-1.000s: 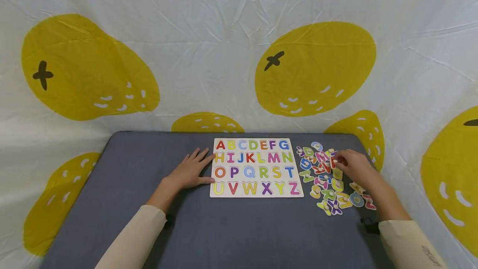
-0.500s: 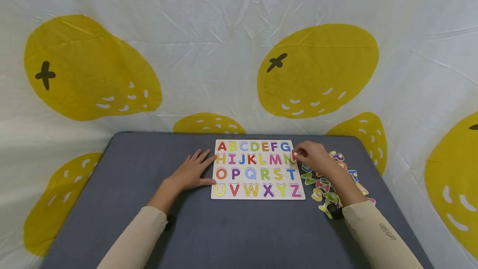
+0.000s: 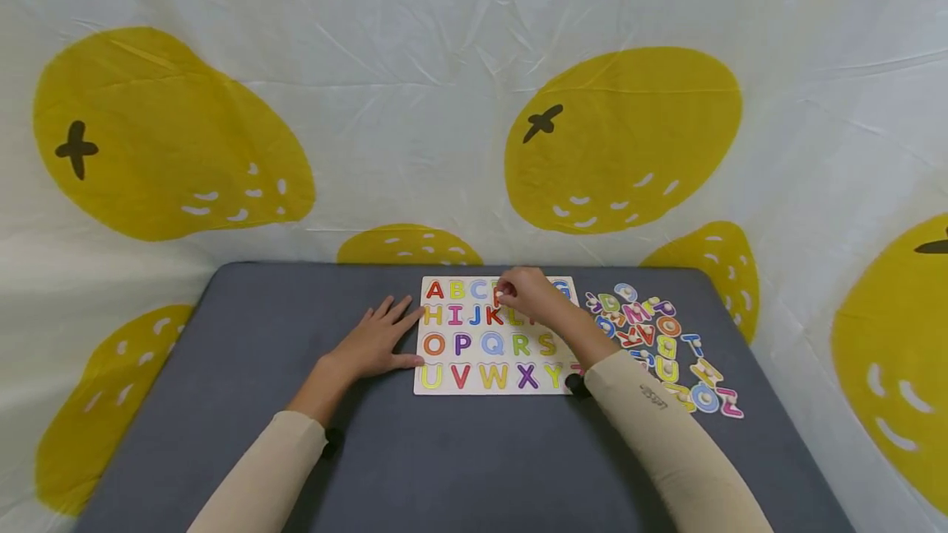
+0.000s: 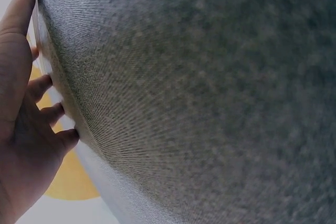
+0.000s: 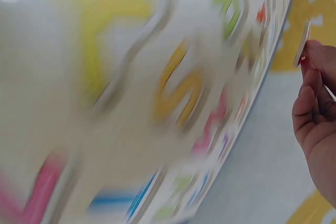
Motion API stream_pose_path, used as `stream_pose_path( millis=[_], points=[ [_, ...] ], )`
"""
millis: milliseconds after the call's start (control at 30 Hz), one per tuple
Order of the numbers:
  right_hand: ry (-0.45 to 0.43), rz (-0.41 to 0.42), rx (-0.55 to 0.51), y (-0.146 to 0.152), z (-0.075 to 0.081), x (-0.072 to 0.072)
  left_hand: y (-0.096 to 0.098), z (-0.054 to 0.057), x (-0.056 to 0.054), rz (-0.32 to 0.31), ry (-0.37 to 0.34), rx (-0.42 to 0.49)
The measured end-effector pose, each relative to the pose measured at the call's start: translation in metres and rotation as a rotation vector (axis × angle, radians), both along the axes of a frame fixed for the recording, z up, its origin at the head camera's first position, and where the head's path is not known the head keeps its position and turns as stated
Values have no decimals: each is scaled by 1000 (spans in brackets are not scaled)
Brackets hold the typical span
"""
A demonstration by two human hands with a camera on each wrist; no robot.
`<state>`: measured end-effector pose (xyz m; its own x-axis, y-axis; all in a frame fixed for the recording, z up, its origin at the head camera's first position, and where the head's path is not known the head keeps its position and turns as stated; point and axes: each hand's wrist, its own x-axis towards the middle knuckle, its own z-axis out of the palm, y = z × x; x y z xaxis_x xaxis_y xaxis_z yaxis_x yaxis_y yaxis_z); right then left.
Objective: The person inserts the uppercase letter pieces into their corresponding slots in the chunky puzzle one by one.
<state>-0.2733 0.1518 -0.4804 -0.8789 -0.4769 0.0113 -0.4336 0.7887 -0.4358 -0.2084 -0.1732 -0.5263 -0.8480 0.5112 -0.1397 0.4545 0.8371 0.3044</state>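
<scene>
R hand point(image 3: 532, 296) pinches red pc point(image 5: 302, 45), edge-on only in R-wrist view; L hand point(image 3: 374, 342) splayed.

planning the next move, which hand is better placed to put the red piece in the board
Likely the right hand: it pinches the red piece over the letter board. The left hand rests spread at the board's left edge, holding nothing.

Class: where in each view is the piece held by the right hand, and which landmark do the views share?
Head: the piece is right of centre, below mid-height, over the top rows of the board, in the right hand.
Left wrist: not in it.
Right wrist: piece upper right, nearly edge-on.
Shared landmark: the yellow-printed cloth.
</scene>
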Motion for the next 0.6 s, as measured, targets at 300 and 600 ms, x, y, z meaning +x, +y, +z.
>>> stream_pose_path(
  millis=[300, 600],
  points=[
    [-34, 13, -19, -68, -8, -24, -3, 2, 0, -3, 2, 2],
    [34, 57, 74, -109, -17, -40, -1, -1, -1, -12, 21, 12]
  ],
)
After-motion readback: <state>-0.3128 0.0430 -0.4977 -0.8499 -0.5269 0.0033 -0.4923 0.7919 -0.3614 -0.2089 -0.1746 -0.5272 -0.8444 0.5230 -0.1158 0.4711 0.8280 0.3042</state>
